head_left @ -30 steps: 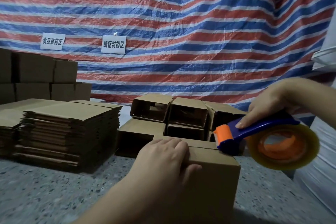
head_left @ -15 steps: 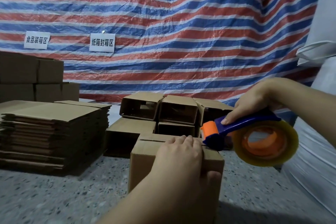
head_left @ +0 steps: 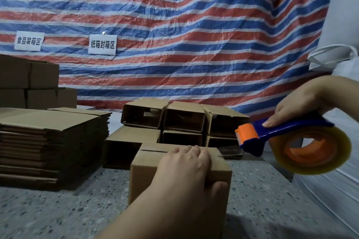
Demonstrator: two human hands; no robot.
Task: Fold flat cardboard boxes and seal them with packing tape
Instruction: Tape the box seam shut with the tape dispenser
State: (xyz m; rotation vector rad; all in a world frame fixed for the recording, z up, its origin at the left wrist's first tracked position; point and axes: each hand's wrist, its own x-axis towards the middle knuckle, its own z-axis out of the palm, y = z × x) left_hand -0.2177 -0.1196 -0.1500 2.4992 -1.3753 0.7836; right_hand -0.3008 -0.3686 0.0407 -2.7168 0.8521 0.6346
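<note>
A plain brown cardboard box (head_left: 147,167) stands on the speckled stone floor (head_left: 58,211) near its front edge, top flaps closed with a dark seam between them. The left hand (head_left: 182,169) lies over the top, fingers curled over the seam and thumb on the near face. The right hand (head_left: 299,103) grips a blue-and-orange tape dispenser (head_left: 272,136) with its clear roll, held in the air just right of the box. Behind are open boxes (head_left: 182,120) on their sides; to the left, a stack of flat corrugated blanks (head_left: 50,141). A crinkled striped tarp (head_left: 174,25) hangs behind
</note>
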